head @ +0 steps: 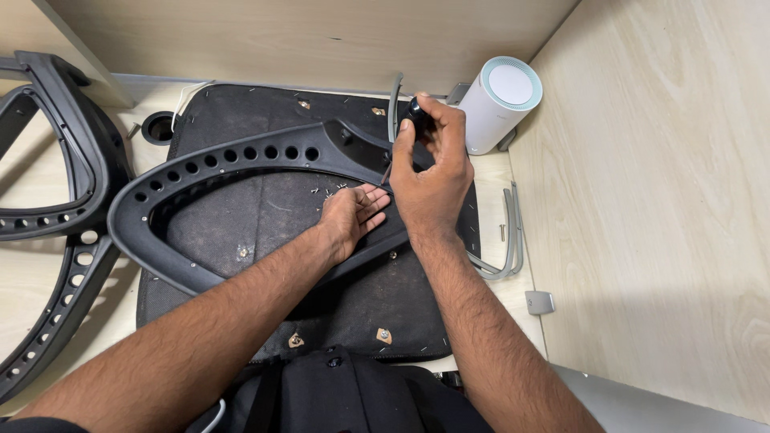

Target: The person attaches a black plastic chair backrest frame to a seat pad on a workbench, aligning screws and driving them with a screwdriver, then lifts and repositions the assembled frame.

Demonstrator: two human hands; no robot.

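Mid-fastening by the look of it: the right hand (433,172) grips a screwdriver (405,136) upright over the black chair frame (241,156) lying on the seat pad (265,216), the left hand (353,216) pressed flat beside it — loose screws (333,191) remain.

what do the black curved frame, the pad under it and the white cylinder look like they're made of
Curved frame: likely moulded plastic, matt black with a smooth sheen and a row of holes. Pad: seemingly dark fabric or felt, fuzzy, dusty, stapled edges. White cylinder: probably plastic, smooth and satin.
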